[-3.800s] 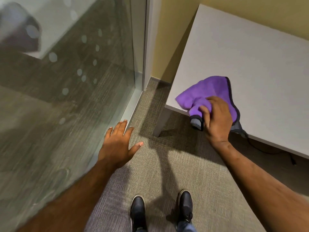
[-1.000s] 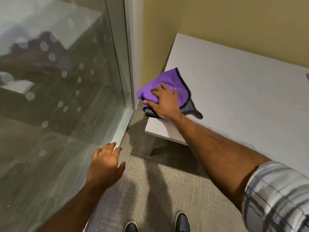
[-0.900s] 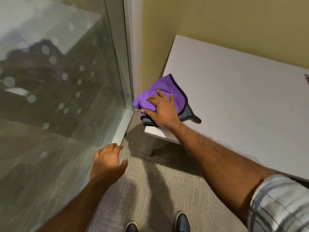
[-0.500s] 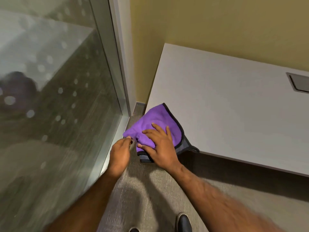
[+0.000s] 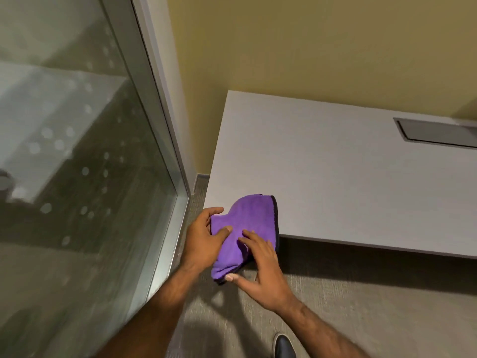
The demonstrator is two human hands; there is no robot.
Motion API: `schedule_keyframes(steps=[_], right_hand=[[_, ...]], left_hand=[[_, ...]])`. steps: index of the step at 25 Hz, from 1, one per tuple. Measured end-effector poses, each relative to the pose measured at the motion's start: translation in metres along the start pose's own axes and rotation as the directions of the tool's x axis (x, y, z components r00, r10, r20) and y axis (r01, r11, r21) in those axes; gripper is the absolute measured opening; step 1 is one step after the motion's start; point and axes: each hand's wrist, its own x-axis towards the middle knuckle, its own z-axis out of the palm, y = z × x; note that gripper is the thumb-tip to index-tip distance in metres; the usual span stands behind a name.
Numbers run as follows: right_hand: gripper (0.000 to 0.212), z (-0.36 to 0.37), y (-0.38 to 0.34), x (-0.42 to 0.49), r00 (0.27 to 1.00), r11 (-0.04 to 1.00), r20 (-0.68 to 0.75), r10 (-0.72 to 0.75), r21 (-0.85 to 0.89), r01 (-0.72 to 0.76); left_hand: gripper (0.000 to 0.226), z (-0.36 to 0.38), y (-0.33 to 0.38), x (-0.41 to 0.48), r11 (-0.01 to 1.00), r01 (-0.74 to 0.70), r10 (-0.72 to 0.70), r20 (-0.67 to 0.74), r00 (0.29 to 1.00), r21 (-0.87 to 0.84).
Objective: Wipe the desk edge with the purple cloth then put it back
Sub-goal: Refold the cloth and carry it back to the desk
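A glass wall filled the left of the scene, its pane dotted with pale round marks, and a metal frame ran down its right edge to the carpeted floor. Just right of the frame, the person's left forearm reached up from the near edge. The left hand was curled around the left side of the purple cloth, with its thumb lying across the top of the fabric and its fingers wrapped behind the cloth's left edge.

The purple cloth lay bunched over the near left corner of the bench, its far part resting on the pale top and its near part hanging down past the bench's front edge. A dark border showed along the cloth's right side.

The right hand lay partly spread on the cloth's near right part, fingers pressed on top of the fabric while the thumb touched the hanging lower tip from beneath, so the cloth was pinched loosely between them.

Further right, the bench's grey top stretched away against a yellow wall, and a rectangular recessed panel sat in the top near the far right. The toe of a dark shoe showed on the carpet at the near edge.
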Motion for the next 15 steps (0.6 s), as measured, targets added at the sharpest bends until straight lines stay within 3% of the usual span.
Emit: schedule_keyframes(steps=[4, 8, 11, 13, 15], right_hand=[[0.07, -0.04, -0.004, -0.009, 0.934, 0.947, -0.236, 0.267, 0.242, -0.209], [0.092, -0.078, -0.011, -0.008, 0.874, 0.943, -0.361, 0.324, 0.192, -0.27], [0.088, -0.104, -0.022, -0.013, 0.94, 0.976, -0.263, 0.215, 0.096, -0.196], [0.063, -0.123, -0.029, -0.018, 0.986, 0.989, -0.12, 0.12, -0.073, -0.129], [0.028, -0.146, -0.036, -0.025, 0.991, 0.986, -0.006, 0.133, -0.097, -0.133]], left_hand=[[0.045, 0.006, 0.034, -0.027, 0.968, -0.182, 0.144, 0.206, 0.968, 0.175], [0.036, 0.004, 0.065, -0.05, 0.878, -0.379, 0.266, 0.361, 0.894, 0.292], [0.034, 0.0, 0.089, -0.066, 0.8, -0.491, 0.335, 0.422, 0.843, 0.346], [0.036, -0.004, 0.105, -0.075, 0.773, -0.527, 0.354, 0.45, 0.82, 0.353], [0.038, -0.01, 0.12, -0.08, 0.814, -0.501, 0.354, 0.435, 0.828, 0.293]])
